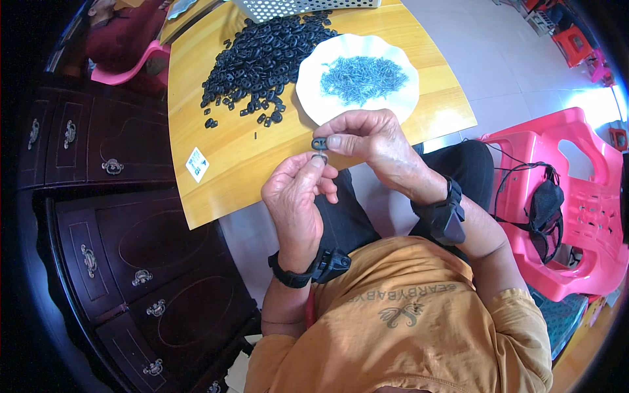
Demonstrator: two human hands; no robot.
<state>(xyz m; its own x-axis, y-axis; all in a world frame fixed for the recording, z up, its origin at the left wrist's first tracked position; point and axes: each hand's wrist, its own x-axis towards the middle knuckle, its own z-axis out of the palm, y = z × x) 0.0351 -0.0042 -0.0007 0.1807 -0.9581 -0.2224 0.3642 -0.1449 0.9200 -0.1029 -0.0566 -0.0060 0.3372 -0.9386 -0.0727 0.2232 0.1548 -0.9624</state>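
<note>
**A:** Start with the biggest thing in front of you. Why sit so close to the wooden table (229, 157)?

**B:** Its near edge comes right up to your knees, so both supplies lie within an easy reach. The pink plastic chair (590, 196) stands off to your right with a black strap bundle (545, 208) on its seat, well apart from the work.

**A:** And the two supplies?

**B:** The heap of black plastic pieces (262, 59) is spread loose over the far middle of the table, a few strays rolled toward you. Just beside it, on the right, the white scalloped plate (314, 98) keeps the small grey metal bits (363, 77) together; I'd judge they would scatter on bare wood.

**A:** Now your hands.

**B:** You hold them up over your lap, just off the table's near edge, close under your eyes. Your right hand (373, 144) is closed narrowly on one black plastic piece (320, 143), pinched between thumb and forefinger with its end poking out to the left. Your left hand (295, 196) rises beneath it, fingertips pressed on something small and greyish (320, 157) just under that piece; whether it is one of the metal bits I cannot tell.

**A:** Touching?

**B:** Very nearly; I cannot see a gap.
</note>
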